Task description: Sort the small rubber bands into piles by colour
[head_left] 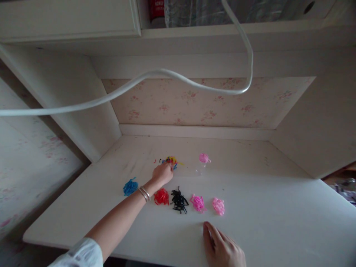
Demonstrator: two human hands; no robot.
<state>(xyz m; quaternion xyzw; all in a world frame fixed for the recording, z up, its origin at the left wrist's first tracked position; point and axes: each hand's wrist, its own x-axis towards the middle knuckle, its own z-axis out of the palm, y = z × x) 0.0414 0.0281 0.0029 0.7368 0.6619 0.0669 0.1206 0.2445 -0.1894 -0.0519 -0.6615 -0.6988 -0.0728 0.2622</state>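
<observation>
My left hand [163,173] reaches over the desk to a mixed pile of small coloured rubber bands [170,160]. Its fingers are pinched together at the pile's near edge, and what lies between them is hidden. Around that forearm are blue bands [130,187] on the left and red bands [161,197] on the right. Farther right lie heaps of black bands [179,200], bright pink bands [198,203] and light pink bands [218,206]. My right hand [224,247] rests near the front edge with curled fingers; nothing shows in it.
Behind the piles, a pink bunch [204,158] sits by a small clear plastic piece [200,170]. A white cable [167,72] hangs across the upper view. White side panels and an overhead shelf [194,39] enclose the white desk [264,215].
</observation>
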